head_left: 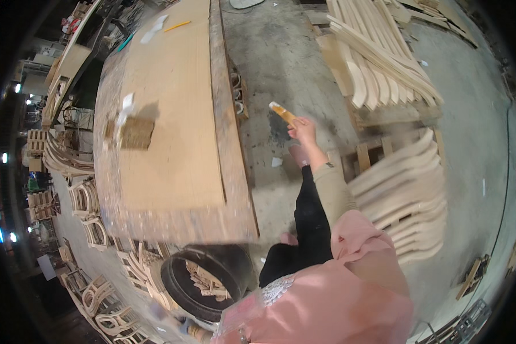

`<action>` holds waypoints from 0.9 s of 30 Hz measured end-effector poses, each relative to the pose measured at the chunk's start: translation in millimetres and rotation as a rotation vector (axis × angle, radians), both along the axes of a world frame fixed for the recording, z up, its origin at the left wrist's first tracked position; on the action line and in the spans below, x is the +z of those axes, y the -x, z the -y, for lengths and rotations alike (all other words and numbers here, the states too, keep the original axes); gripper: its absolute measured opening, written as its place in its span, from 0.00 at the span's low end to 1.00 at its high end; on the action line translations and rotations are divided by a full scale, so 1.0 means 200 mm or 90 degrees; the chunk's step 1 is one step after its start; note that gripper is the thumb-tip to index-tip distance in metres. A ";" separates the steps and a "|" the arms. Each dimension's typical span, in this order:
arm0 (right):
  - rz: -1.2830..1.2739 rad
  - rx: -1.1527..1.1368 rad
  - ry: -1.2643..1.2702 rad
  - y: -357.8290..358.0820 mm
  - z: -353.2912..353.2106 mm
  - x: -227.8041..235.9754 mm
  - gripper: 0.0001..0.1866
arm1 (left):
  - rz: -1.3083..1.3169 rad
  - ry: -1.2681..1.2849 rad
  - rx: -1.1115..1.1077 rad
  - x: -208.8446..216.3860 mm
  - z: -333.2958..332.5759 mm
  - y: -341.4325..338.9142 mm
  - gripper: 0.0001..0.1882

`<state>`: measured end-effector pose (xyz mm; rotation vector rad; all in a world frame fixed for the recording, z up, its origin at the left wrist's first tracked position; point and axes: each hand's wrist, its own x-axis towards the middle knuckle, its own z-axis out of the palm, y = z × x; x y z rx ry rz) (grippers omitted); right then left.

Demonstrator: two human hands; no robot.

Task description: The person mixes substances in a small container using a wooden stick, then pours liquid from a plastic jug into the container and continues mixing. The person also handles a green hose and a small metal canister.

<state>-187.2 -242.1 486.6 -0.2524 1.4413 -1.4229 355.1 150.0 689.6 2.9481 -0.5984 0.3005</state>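
Observation:
My right hand (305, 133) is closed around a short yellow-orange stick-like tool (282, 112) with a white end, held out over the concrete floor beside the workbench (235, 222). Low at the bottom, my left hand (188, 328) shows only as a small blurred patch near a black round bin (172, 275); its fingers cannot be made out. A large light plywood panel (172, 114) lies on the bench. On the panel stands a brown block (136, 134) with a white crumpled piece (126, 106) against it.
Wood scraps (206, 281) lie inside the bin. To my right are stacks of curved wooden parts (407, 195), with another pile (378, 63) on a pallet farther off. A yellow pencil-like stick (178, 26) lies on the panel's far end. Curved chair-like frames (100, 295) stand at left.

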 end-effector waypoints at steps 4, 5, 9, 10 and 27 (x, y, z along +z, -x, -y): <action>-0.029 0.072 -0.054 0.03 0.67 -0.42 0.11 | 0.016 -0.036 -0.013 -0.15 0.54 0.27 0.28; -0.028 0.100 -0.073 -0.02 0.82 -0.51 0.12 | 0.022 -0.048 -0.009 -0.14 0.66 0.32 0.28; -0.115 0.177 -0.139 -0.20 1.31 -0.98 0.13 | 0.026 -0.115 -0.006 -0.15 1.09 0.51 0.28; -0.200 0.183 -0.108 -0.17 1.47 -1.09 0.13 | -0.005 -0.105 -0.014 -0.22 1.17 0.56 0.28; -0.208 0.315 -0.215 -0.39 1.96 -1.66 0.20 | -0.028 -0.155 0.000 -0.39 1.74 0.60 0.28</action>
